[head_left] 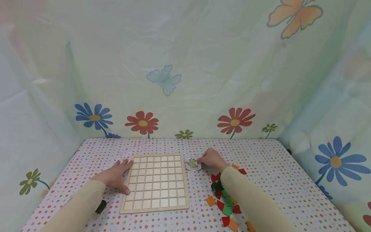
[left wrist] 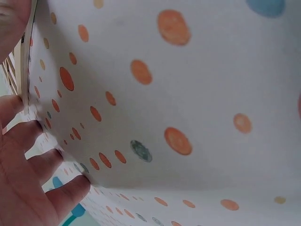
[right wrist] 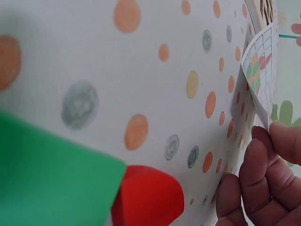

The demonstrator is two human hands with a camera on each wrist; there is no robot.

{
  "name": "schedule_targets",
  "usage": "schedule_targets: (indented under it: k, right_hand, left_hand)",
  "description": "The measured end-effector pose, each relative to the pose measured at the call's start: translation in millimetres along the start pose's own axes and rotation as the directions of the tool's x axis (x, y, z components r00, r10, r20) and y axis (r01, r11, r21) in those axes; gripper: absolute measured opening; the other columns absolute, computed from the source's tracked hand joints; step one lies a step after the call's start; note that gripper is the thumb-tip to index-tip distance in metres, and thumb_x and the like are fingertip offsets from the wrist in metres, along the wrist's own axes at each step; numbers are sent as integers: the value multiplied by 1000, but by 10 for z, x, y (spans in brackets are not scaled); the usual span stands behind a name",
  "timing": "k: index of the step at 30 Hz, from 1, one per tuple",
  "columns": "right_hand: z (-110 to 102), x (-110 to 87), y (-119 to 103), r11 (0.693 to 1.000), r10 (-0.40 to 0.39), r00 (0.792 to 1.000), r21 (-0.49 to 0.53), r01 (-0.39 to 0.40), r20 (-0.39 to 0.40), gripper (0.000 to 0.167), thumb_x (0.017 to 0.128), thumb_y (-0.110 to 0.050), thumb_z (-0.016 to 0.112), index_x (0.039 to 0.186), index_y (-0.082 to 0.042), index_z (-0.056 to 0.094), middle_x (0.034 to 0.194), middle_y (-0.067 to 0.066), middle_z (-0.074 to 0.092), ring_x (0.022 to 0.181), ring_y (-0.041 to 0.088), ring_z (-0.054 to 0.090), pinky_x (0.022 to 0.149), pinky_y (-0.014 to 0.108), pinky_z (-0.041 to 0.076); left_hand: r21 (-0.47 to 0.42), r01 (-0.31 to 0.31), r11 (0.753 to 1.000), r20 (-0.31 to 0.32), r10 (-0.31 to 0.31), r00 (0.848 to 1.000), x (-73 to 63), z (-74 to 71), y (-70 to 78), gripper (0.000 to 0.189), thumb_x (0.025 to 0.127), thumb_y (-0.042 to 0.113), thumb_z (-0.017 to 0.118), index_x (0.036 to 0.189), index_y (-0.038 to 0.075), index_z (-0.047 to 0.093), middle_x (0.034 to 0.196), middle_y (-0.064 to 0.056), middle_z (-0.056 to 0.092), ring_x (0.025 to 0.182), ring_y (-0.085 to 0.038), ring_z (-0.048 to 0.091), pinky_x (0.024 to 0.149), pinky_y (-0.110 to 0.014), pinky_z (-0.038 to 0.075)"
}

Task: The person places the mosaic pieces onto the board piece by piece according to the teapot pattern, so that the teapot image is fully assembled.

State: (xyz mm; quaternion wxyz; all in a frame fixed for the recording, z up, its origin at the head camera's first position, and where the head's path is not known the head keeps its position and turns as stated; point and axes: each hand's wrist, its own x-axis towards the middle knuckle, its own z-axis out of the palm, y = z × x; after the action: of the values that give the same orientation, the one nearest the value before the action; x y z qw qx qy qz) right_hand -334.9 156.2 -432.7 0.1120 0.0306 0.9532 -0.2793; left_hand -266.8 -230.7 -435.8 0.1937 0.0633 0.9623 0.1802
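One gridded board (head_left: 156, 182), one card (head_left: 192, 163)
Left hand (head_left: 116, 175), splayed, touched the board's left edge; right hand (head_left: 214, 158) pinched the card

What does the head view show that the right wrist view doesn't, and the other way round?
Only the head view: the left hand at the board's left edge, the orange pieces, and the blue butterfly on the backdrop.

Only the right wrist view, plainly: the thumb pinching the card's edge against a finger, and the bent card raised off the table there.

Both: the right hand, the card, red pieces, green pieces, the dotted table cover, and the wooden grid board, just partly in the wrist view.
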Motion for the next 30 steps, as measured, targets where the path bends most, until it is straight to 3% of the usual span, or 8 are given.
schedule_targets:
  k: [5, 10, 15, 19, 21, 25, 30]
  right_hand:
    - [-5, -21, 10, 1000, -2, 1000, -7, 2, 0, 33, 94, -26, 73, 70, -3, 75, 59, 0, 58, 58, 13, 40, 54, 24, 31]
    - [-25, -64, 32, 1000, 1, 1000, -29, -1, 4, 37, 98, -30, 68, 74, -3, 75, 63, 0, 59, 61, 13, 42, 56, 24, 34]
    - [-136, -150, 123, 998, -53, 999, -42, 53, 5, 32, 102, -29, 63, 91, -2, 77, 77, 3, 66, 66, 14, 49, 60, 26, 42]
    - [-272, -263, 317, 986, -161, 987, -52, 160, -4, 22, 102, -20, 63, 111, -4, 75, 100, 5, 73, 84, 16, 62, 76, 34, 56]
    - [-336, -335, 446, 978, -202, 979, -63, 201, -12, 19, 101, -16, 64, 113, -5, 74, 105, 6, 73, 90, 17, 64, 84, 39, 58]
    - [-432, -479, 711, 969, -237, 971, -83, 234, -29, 15, 98, -10, 67, 110, -6, 74, 105, 4, 73, 93, 17, 65, 90, 43, 58]
    - [-506, -659, 976, 961, -266, 963, -87, 263, -34, 10, 96, -8, 70, 104, -8, 75, 98, 0, 73, 88, 15, 63, 83, 39, 59]
  left_hand:
    - [0, -4, 1000, -2, 4, 1000, 15, 29, 17, 125, 62, 32, 97, 161, 5, 26, 169, -28, 13, 154, -55, 7, 118, -75, 19]
    - [-1, -14, 1000, 1, 14, 1000, 22, 55, 28, 123, 63, 33, 97, 161, 5, 27, 168, -28, 15, 154, -55, 8, 117, -76, 20]
    - [5, -17, 1000, -4, 17, 1000, 16, 61, 15, 124, 63, 34, 97, 161, 5, 27, 168, -29, 15, 153, -56, 8, 118, -75, 21]
    - [7, -27, 1000, -13, 27, 1000, -4, 13, -3, 123, 63, 33, 97, 161, 4, 28, 167, -30, 15, 153, -57, 8, 117, -75, 21]
    - [8, -29, 1000, -14, 29, 999, -13, -18, -8, 123, 63, 33, 97, 160, 3, 28, 167, -30, 15, 153, -57, 8, 117, -75, 21]
    - [10, -29, 1000, -8, 29, 1000, -19, -58, -9, 124, 63, 34, 96, 161, 3, 27, 167, -31, 13, 153, -57, 6, 117, -76, 20]
    - [0, -23, 1000, -3, 23, 1000, -7, -46, -3, 127, 61, 35, 97, 161, 2, 25, 167, -31, 12, 153, -58, 4, 117, -77, 19]
